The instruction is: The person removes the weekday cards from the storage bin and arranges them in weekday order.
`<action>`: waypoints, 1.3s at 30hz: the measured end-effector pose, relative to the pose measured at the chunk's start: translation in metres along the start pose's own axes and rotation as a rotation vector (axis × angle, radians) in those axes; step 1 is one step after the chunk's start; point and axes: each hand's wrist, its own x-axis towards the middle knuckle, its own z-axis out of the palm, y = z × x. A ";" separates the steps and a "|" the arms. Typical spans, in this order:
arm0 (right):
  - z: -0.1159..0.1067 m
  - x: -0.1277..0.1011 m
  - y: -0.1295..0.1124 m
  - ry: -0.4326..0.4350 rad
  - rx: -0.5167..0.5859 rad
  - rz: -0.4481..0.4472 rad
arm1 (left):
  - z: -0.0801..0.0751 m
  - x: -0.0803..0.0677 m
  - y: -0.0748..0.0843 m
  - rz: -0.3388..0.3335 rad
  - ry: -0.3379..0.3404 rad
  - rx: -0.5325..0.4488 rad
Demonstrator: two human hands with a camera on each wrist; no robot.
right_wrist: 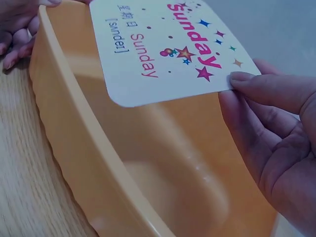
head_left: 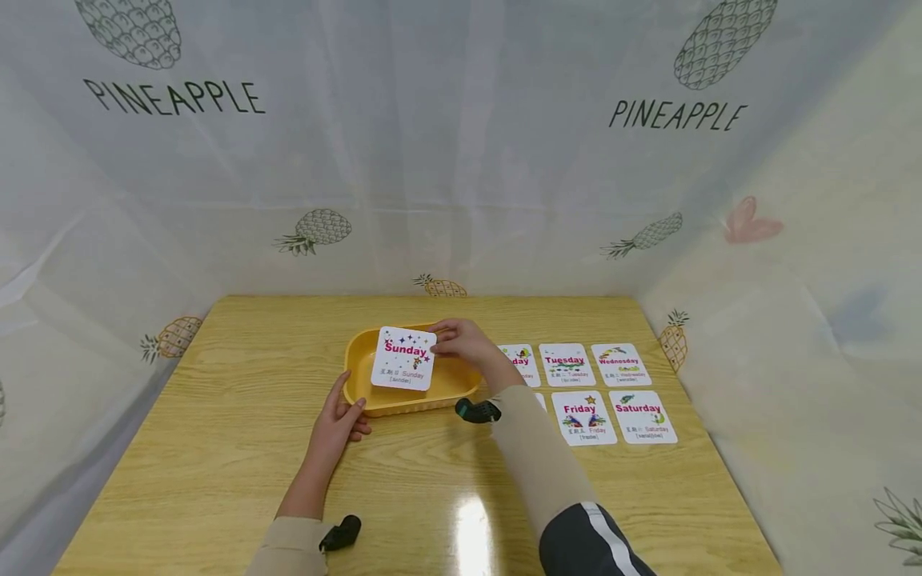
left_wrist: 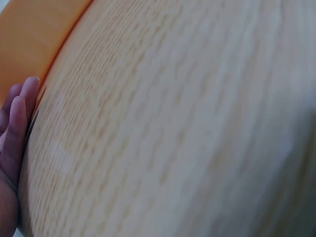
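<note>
Right hand point(head_left: 464, 342): pinches the top right corner of the white square "Sunday" card point(head_left: 404, 358), thumb and fingers closed on its edge.
Card position: tilted above the orange oval plastic tray point(head_left: 360, 384), at table centre.
Left hand point(head_left: 338, 418): fingers straight, resting against the tray's wall at 8 o'clock.
Other weekday cards point(head_left: 583, 417): flat on the light wooden table point(head_left: 216, 448), at 3 o'clock of the tray.

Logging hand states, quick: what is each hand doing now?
Left hand: open, resting against the orange tray.
Right hand: pinches the Sunday card over the tray.
</note>
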 end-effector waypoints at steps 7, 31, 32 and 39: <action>-0.012 -0.012 -0.003 0.026 0.006 0.004 | 0.000 0.000 0.000 -0.002 0.000 -0.002; -0.080 -0.079 -0.009 -0.100 -0.156 0.060 | -0.001 0.017 -0.037 0.034 0.018 0.015; -0.083 -0.083 -0.009 -0.097 -0.170 0.068 | -0.001 0.017 -0.037 0.037 0.020 0.014; -0.094 -0.111 -0.006 -0.057 -0.249 0.090 | -0.002 0.018 -0.036 0.034 0.012 0.002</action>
